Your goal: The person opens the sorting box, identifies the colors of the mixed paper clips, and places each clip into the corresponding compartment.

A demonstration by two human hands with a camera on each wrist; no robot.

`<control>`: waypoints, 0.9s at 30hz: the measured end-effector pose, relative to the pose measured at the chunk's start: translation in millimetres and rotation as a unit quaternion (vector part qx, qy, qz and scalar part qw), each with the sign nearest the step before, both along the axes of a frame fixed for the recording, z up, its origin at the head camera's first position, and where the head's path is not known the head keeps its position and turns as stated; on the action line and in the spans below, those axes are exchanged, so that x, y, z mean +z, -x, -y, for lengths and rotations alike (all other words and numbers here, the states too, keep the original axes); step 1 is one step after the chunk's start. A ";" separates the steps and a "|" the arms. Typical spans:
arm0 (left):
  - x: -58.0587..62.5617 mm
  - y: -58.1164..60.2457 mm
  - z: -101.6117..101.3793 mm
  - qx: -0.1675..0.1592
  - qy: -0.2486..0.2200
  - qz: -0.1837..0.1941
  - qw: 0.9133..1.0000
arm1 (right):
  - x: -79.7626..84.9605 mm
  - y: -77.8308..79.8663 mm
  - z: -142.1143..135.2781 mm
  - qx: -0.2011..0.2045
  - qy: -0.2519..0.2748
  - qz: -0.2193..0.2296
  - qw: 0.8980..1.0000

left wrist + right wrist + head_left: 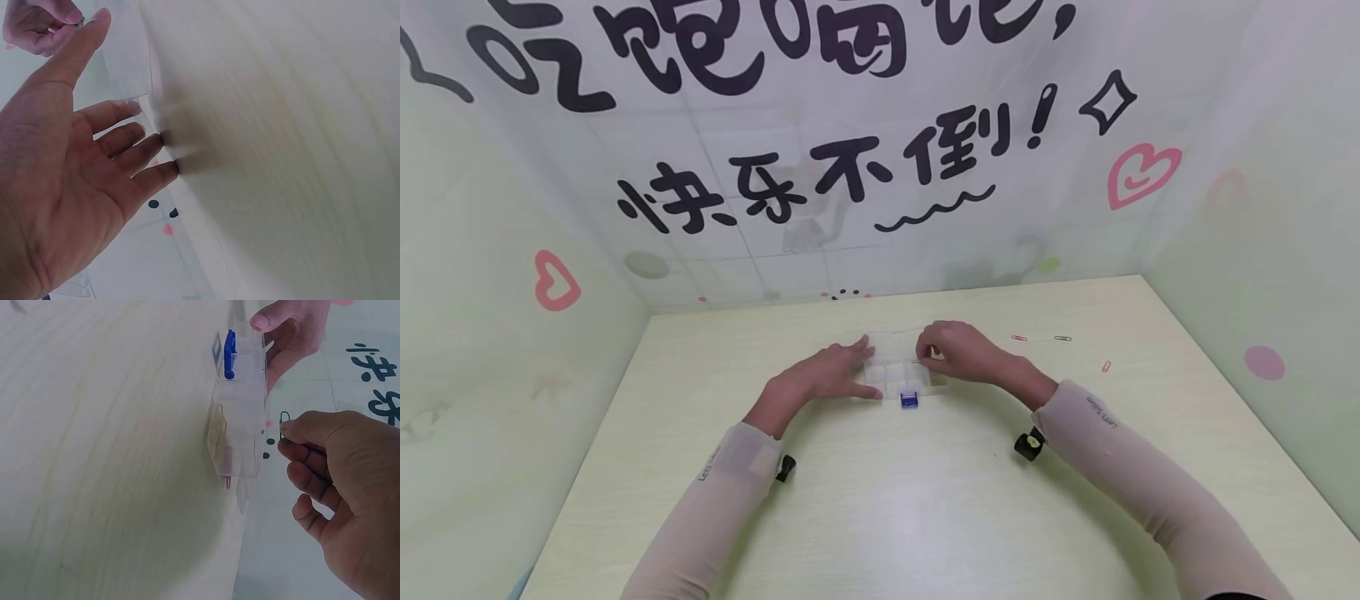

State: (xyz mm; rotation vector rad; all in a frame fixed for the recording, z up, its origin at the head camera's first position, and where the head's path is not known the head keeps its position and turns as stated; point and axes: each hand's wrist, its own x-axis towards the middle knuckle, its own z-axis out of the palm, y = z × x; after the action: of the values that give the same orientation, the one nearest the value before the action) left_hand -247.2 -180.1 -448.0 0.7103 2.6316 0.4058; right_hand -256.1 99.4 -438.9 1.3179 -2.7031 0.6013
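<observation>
A clear plastic compartment box [875, 374] with a blue latch [909, 401] at its front lies on the table, its lid raised behind. My left hand [833, 372] spans the box's left side, thumb near the front and fingers toward the back; its fingers look mostly straight in the left wrist view. Between thumb and forefinger, my right hand [356, 469] pinches a green paper clip [284, 432] above the box. Yellowish paper clips [219, 431] fill one compartment in the right wrist view, with a reddish clip [228, 482] beside it.
To the right of the box lie a red paper clip [1018, 337], a dark paper clip [1063, 338] and a pinkish paper clip [1106, 366]. A printed curtain wall [820, 267] stands along the back of the light wooden table [880, 517].
</observation>
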 end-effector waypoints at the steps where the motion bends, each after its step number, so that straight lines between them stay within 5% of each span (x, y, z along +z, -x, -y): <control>1: 0.0 0.1 0.0 0.000 0.000 0.000 1.000 | -1.3 0.6 1.0 -0.001 0.000 -0.001 1.000; 12: 0.5 -1.6 -1.5 -0.001 0.002 -0.003 1.000 | -9.4 0.0 0.3 -0.029 -0.006 0.006 1.000; 27: 0.4 -1.5 -0.6 -0.008 0.006 -0.007 1.000 | 0.8 -10.5 -39.9 -0.048 0.005 -0.015 0.999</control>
State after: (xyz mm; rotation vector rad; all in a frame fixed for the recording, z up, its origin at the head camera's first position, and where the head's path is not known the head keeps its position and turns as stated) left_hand -245.7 -179.5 -447.6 0.7316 2.6379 0.3823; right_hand -245.6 139.3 -438.1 1.1768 -2.7179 0.5794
